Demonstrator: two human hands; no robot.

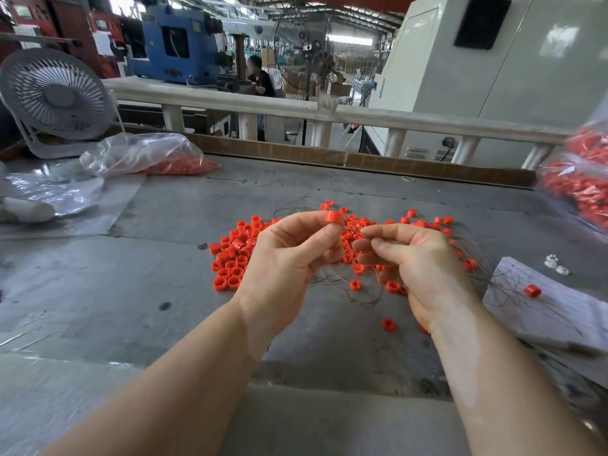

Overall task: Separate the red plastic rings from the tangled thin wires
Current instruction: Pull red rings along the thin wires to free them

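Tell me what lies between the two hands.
In the head view, thin wires span the gap from the red ring pinched by the left hand to the right hand, with loose rings on the table beneath.

No text, label, brand or number can be read anywhere. The sheet of paper (546, 311), lying to the right of the right hand's fingers (388, 232), carries faint lines of handwriting, too small and blurred to make out. Far beyond the fingertips, the blue machine (174, 44) bears small yellowish plates whose marks are illegible. The red panels (102, 26) at the far left, also well past the fingers, show pale stickers or notices, but no letters on them resolve.
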